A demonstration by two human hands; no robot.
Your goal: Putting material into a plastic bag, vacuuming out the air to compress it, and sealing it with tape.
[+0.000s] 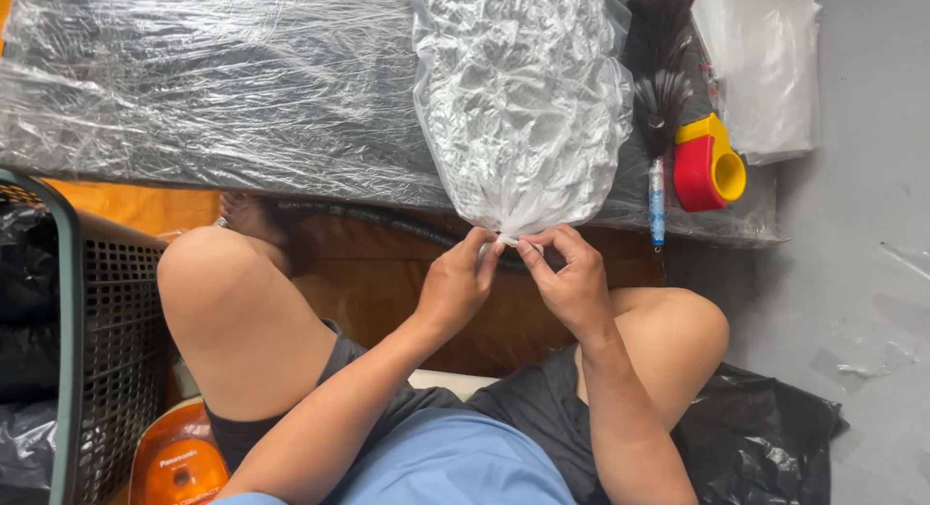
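Observation:
A crinkled clear plastic bag [523,98] full of pale contents lies on a low table wrapped in plastic film [213,89]. Its gathered neck points toward me at the table's near edge. My left hand [455,287] and my right hand [567,277] both pinch that twisted neck between fingertips and thumbs, knuckles close together. My bare knees sit on either side below the hands.
A dark feather duster with a blue handle [659,137] lies right of the bag, beside a red and yellow tape dispenser [707,164]. A white plastic bag [765,60] is at top right. A dark mesh basket [107,350] stands at left, black plastic [765,437] at lower right.

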